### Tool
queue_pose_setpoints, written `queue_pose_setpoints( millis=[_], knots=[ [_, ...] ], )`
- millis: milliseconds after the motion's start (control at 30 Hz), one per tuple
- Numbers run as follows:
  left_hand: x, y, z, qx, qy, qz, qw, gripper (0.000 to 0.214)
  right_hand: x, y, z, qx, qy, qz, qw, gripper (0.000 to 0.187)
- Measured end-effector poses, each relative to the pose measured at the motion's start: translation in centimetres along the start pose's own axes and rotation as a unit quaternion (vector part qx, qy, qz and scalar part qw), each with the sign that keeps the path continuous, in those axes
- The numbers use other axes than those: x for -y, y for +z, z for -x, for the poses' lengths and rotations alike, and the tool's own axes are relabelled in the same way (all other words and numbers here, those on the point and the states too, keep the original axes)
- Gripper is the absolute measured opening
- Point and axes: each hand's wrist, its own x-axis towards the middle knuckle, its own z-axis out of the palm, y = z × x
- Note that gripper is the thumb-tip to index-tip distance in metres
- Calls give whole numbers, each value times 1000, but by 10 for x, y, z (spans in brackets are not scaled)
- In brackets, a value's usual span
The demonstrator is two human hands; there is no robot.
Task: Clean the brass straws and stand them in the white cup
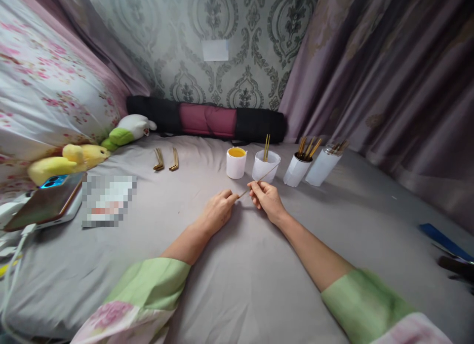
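A thin brown stick (268, 172) runs slantwise between my hands, its far end rising in front of a white cup (263, 173). My left hand (221, 209) pinches its near end. Further along, my right hand (269, 201) grips it between thumb and fingers. Two yellowish sticks (266, 147) stand upright in that cup. To its left is a white-wrapped cup (236, 168) with yellow inside. On the right, a tilted-looking white-wrapped can (295, 172) and a white-wrapped jar (323, 167) hold several sticks. Two small bundles of bent sticks (159, 161) lie at the left.
Grey cloth (229, 285) covers the surface. At the left are a phone (44, 201) with a white cable, a blurred packet (107, 201) and plush toys (79, 157). A black and maroon roll (207, 119) lies against the wall. A blue object (444, 240) rests far right.
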Motion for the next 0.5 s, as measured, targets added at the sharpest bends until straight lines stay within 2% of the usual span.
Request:
queue_pose_setpoints(
  millis=[500],
  knots=[
    [5,10,0,-80,-28,131,988,25,-4,-1,-1,0,2,-8,1000,36]
  ],
)
